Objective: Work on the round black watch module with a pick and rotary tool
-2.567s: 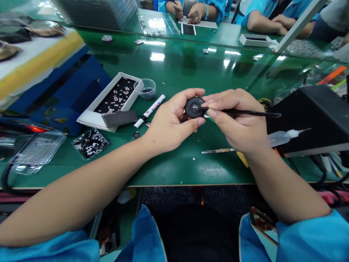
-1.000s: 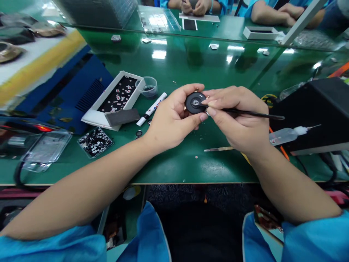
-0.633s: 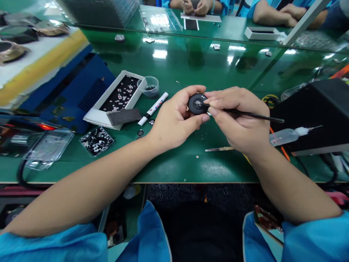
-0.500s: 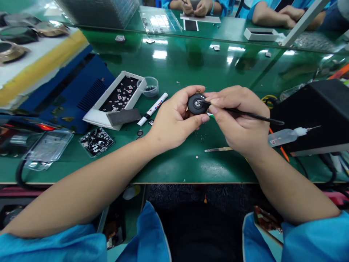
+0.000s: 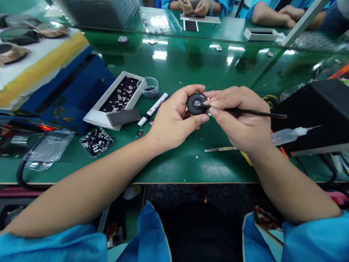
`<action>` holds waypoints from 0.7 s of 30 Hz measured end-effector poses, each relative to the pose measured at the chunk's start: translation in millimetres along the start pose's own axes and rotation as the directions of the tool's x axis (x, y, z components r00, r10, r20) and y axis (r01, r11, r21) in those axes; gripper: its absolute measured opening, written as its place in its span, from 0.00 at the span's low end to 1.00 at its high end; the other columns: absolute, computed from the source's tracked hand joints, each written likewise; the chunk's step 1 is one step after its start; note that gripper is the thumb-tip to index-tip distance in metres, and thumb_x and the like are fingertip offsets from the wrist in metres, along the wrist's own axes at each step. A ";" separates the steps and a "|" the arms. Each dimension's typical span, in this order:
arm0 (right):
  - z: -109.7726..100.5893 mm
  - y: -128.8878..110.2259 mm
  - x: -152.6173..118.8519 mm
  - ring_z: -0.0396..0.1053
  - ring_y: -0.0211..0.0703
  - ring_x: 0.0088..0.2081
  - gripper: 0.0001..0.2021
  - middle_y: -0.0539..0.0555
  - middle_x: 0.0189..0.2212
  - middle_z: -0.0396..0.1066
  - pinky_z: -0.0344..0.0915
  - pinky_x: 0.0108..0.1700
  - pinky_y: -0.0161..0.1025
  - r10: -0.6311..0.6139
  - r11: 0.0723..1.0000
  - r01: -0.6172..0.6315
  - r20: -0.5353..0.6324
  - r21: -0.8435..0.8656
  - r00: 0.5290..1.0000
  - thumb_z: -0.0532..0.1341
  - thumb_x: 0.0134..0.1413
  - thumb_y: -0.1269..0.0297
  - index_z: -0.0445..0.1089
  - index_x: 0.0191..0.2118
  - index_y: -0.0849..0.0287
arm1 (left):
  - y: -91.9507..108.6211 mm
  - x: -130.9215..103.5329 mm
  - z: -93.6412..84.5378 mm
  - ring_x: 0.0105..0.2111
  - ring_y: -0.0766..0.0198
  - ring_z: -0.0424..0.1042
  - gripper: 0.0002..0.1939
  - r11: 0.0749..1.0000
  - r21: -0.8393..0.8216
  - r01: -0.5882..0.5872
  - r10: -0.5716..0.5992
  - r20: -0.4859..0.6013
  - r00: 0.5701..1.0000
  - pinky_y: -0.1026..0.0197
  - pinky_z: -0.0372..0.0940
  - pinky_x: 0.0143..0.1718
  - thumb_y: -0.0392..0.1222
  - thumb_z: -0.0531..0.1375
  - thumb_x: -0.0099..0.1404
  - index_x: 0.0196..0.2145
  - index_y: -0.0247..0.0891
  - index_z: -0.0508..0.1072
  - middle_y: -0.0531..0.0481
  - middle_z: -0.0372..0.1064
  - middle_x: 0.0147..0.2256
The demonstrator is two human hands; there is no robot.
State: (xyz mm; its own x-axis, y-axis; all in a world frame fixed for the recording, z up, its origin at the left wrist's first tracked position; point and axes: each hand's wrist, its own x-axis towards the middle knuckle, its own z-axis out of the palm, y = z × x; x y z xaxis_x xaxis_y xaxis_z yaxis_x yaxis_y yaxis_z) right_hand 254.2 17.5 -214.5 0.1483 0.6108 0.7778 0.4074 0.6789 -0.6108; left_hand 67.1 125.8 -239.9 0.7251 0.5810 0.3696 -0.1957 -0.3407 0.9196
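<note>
My left hand (image 5: 176, 118) is closed on a round black watch-like case (image 5: 194, 107), its thumb and fingers around the rim. The case's flat black face is turned up, with a small pale centre and gold-coloured bits at its edge. My right hand (image 5: 242, 118) pinches a thin black tool (image 5: 245, 111), whose tip meets the middle of the case. The tool's handle points right, past the knuckles. Below my right hand, metal tweezers (image 5: 220, 149) lie on the green table (image 5: 174, 165).
Left of my hands are a paint marker (image 5: 152, 109), a white box of small parts (image 5: 132, 95), a clear cup (image 5: 151, 87) and a clear tray of parts (image 5: 97, 142). A dropper bottle (image 5: 286, 136) lies beside a black box (image 5: 313, 112). Two people sit across the table.
My right hand has shifted slightly right, and the tool lies a little flatter, its tip now lower on the case. My left hand holds the case nearly as before.
</note>
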 end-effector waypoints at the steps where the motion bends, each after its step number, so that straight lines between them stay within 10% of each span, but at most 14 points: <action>1: 0.4 0.2 -0.1 0.89 0.52 0.50 0.02 0.49 0.43 0.90 0.89 0.65 0.59 0.000 1.000 0.000 -0.020 -0.002 1.000 0.76 0.71 0.61 0.89 0.44 0.44 | 0.3 -0.1 0.1 0.41 0.57 0.87 0.42 1.000 0.003 -0.002 0.002 0.005 1.000 0.52 0.88 0.39 0.68 0.77 0.73 0.74 0.50 0.72 0.43 0.83 0.61; 21: 1.4 -2.5 -0.6 0.89 0.53 0.53 0.04 0.51 0.43 0.89 0.87 0.67 0.60 0.032 0.999 -0.032 -0.026 0.010 0.999 0.76 0.72 0.55 0.88 0.42 0.44 | -0.7 -0.5 -0.3 0.48 0.52 0.88 0.43 1.000 -0.024 0.001 -0.001 -0.006 1.000 0.52 0.88 0.43 0.67 0.79 0.70 0.73 0.50 0.71 0.41 0.81 0.64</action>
State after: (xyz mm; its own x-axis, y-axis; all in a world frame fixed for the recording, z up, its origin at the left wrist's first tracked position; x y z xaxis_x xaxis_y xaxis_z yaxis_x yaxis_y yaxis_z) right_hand 251.8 16.0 -213.6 0.1849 0.6213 0.7614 0.3935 0.6632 -0.6367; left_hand 66.7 125.9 -240.7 0.7214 0.5856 0.3697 -0.2113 -0.3222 0.9228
